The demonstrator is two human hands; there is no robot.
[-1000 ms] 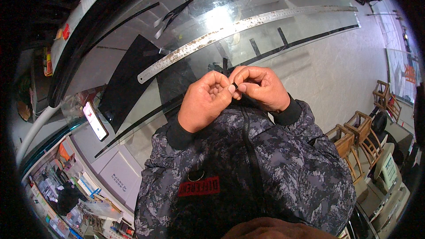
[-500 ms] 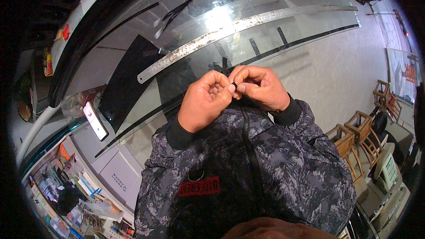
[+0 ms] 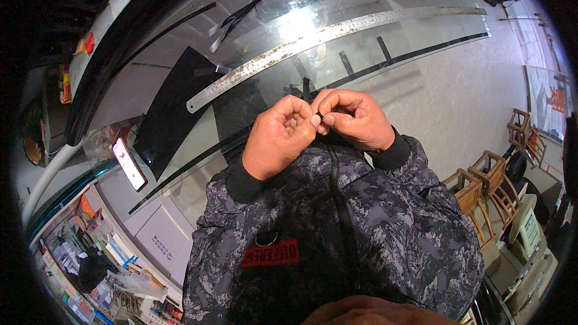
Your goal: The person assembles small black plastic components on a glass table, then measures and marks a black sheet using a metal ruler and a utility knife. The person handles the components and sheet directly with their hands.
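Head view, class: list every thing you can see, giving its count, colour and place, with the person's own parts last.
Long metal ruler: one, silver with rust spots, lying slantwise on the glass tabletop.
Glass tabletop: one, clear, ahead of the person.
Dark film sheet: one, black, on the glass at left.
Smartphone: one, lit screen, at the glass's left edge.
Wooden chairs: several, brown, on the floor at right.
Small dark strip: one, black, pinched between both hands.
Left hand: one, pinching the strip.
Right hand: one, pinching the strip.
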